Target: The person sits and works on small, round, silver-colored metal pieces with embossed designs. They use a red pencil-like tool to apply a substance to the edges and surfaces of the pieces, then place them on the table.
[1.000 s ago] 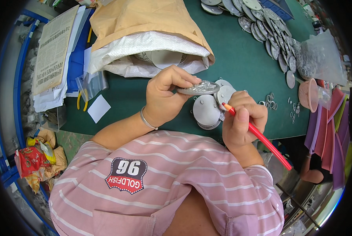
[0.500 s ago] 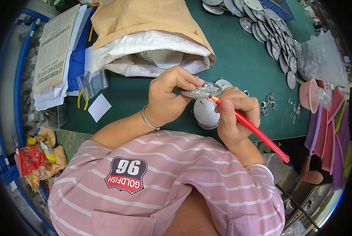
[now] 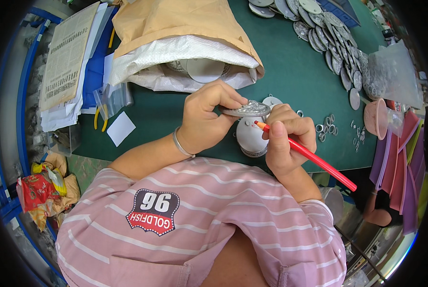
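A silvery round metal medallion with a raised pattern (image 3: 248,109) is pinched at its left edge by my left hand (image 3: 209,111), tilted so it shows nearly edge-on. Between the thumb and fingers of my right hand (image 3: 289,138) is a red pencil (image 3: 314,160). Its pointed tip is just below the medallion's rim, apart from it. Beneath the medallion, on the table, several more pale discs (image 3: 251,136) lie overlapped, partly hidden by my hands.
On the green table (image 3: 175,138) stands an open paper sack (image 3: 185,28) with discs inside. A pile of metal discs (image 3: 335,45) spreads at the far right, near small rings (image 3: 326,128) and a pink basket (image 3: 375,118). White paper (image 3: 121,129) and yellow-handled pliers (image 3: 99,120) lie left.
The pencil tip has drawn away from the medallion's rim, a little downward. The medallion has tipped slightly in my left hand, which otherwise stays in place.
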